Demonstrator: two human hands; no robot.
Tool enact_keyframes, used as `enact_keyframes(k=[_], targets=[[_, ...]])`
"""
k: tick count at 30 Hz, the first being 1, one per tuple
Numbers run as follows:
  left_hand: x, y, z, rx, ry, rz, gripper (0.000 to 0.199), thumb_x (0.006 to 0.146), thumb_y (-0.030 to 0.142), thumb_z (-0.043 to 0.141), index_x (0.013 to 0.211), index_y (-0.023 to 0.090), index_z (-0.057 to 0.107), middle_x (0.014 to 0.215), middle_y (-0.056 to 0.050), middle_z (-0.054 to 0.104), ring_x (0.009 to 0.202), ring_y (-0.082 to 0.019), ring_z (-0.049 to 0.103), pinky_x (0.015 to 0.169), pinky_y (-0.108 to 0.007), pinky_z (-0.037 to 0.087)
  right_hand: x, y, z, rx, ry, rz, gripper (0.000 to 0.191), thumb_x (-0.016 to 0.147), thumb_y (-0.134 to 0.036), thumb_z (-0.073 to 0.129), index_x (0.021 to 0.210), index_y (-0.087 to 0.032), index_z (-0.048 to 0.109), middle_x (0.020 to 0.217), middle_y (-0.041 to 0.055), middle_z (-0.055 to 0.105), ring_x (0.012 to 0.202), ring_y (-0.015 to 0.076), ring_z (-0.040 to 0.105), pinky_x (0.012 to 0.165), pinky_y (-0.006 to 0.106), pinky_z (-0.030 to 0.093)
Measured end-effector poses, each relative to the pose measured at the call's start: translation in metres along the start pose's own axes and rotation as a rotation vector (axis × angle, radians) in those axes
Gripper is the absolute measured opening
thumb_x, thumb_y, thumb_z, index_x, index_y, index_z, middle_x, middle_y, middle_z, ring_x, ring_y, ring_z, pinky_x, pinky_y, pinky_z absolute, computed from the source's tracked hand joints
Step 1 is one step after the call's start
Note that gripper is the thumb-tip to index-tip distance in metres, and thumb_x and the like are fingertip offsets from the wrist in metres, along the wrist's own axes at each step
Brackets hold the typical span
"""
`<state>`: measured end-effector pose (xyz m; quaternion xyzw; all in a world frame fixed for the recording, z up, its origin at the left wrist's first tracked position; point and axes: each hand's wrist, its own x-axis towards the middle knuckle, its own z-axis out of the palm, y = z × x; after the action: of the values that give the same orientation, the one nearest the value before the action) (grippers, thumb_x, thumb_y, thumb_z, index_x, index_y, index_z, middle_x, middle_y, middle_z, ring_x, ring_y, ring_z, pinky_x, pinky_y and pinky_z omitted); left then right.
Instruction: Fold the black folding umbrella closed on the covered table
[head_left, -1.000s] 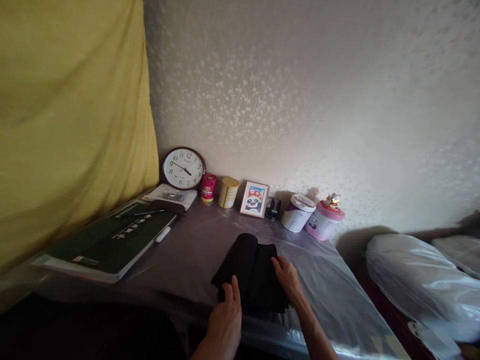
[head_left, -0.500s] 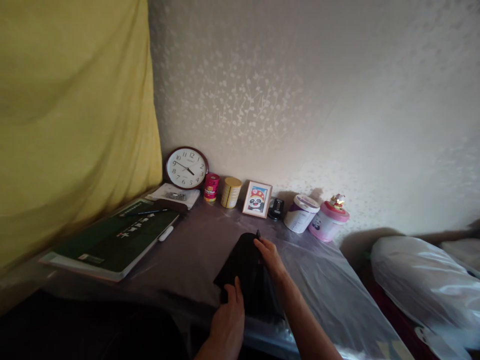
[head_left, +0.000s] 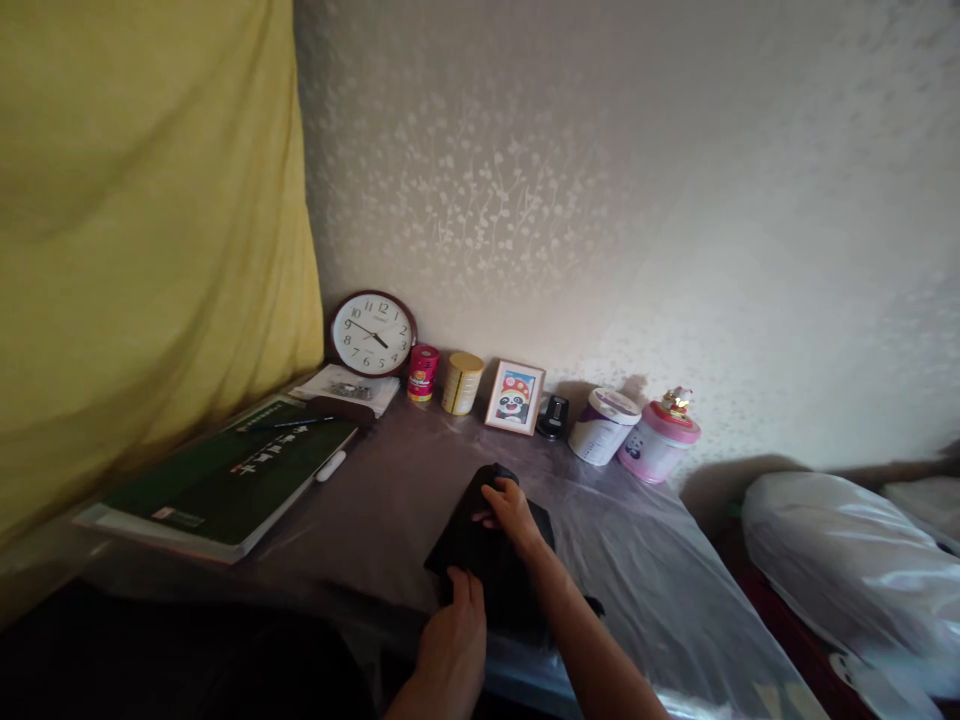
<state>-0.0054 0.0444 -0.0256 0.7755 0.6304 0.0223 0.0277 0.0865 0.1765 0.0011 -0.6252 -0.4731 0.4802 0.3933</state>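
A black cloth-like item (head_left: 491,560), too dark to make out in detail, lies near the front edge of the table. My left hand (head_left: 455,630) rests against its lower left side, the fingers close together; whether they pinch the cloth is hidden. On its upper part is my right hand (head_left: 512,512), with fingers bent and pressed together on the dark material. A small dark end of something sticks out to the right of my right forearm.
A green book (head_left: 225,480) with a pen on it lies left, beside a white marker (head_left: 331,466). Along the wall stand a clock (head_left: 373,334), red tin (head_left: 423,373), yellow tin (head_left: 463,384), picture frame (head_left: 514,397), black object (head_left: 553,417) and two tubs (head_left: 604,427).
My right hand has moved left from the right edge of the black item onto its upper middle. The item's right side now spreads wider. My left hand has barely shifted.
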Motion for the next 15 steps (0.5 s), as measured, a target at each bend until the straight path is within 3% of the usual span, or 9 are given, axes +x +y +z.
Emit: enact_keyframes(k=[4, 8, 12, 15], targets=[[-0.006, -0.007, -0.017, -0.1, -0.015, -0.012, 0.043, 0.081, 0.012, 0.046, 0.124, 0.012, 0.048, 0.123, -0.018, 0.053, 0.073, -0.016, 0.066, 0.063, -0.024, 0.053, 0.002, 0.004, 0.001, -0.094, -0.02, -0.044, 0.031, 0.082, -0.019, 0.05, 0.112, -0.013, 0.042, 0.076, 0.003, 0.066, 0.049, 0.01, 0.064, 0.038, 0.015, 0.044], [-0.007, -0.014, -0.031, -0.181, 0.118, 0.007, 0.032, 0.086, 0.023, 0.04, 0.115, 0.02, 0.055, 0.12, -0.011, 0.055, 0.096, -0.02, 0.059, 0.075, -0.031, 0.05, 0.004, 0.006, 0.002, -0.199, -0.076, -0.083, 0.026, 0.082, -0.02, 0.049, 0.107, -0.013, 0.045, 0.071, 0.0025, 0.067, 0.055, 0.011, 0.065, 0.041, 0.015, 0.044], [-0.003, -0.011, -0.028, -0.186, 0.181, 0.091, 0.037, 0.084, 0.029, 0.045, 0.12, 0.025, 0.052, 0.132, -0.008, 0.047, 0.106, -0.025, 0.051, 0.085, -0.042, 0.045, 0.004, 0.003, 0.005, -0.382, -0.18, -0.14, 0.018, 0.081, -0.019, 0.046, 0.096, -0.015, 0.055, 0.074, 0.0028, 0.07, 0.059, 0.011, 0.065, 0.043, 0.016, 0.044], [0.0, -0.007, -0.017, -0.168, 0.178, 0.08, 0.051, 0.08, 0.032, 0.051, 0.13, 0.027, 0.042, 0.137, -0.009, 0.042, 0.111, -0.029, 0.047, 0.089, -0.048, 0.04, -0.003, -0.002, 0.005, -0.594, -0.22, -0.3, 0.018, 0.08, -0.016, 0.047, 0.091, -0.019, 0.061, 0.074, -0.0002, 0.071, 0.059, 0.0096, 0.064, 0.049, 0.017, 0.044]])
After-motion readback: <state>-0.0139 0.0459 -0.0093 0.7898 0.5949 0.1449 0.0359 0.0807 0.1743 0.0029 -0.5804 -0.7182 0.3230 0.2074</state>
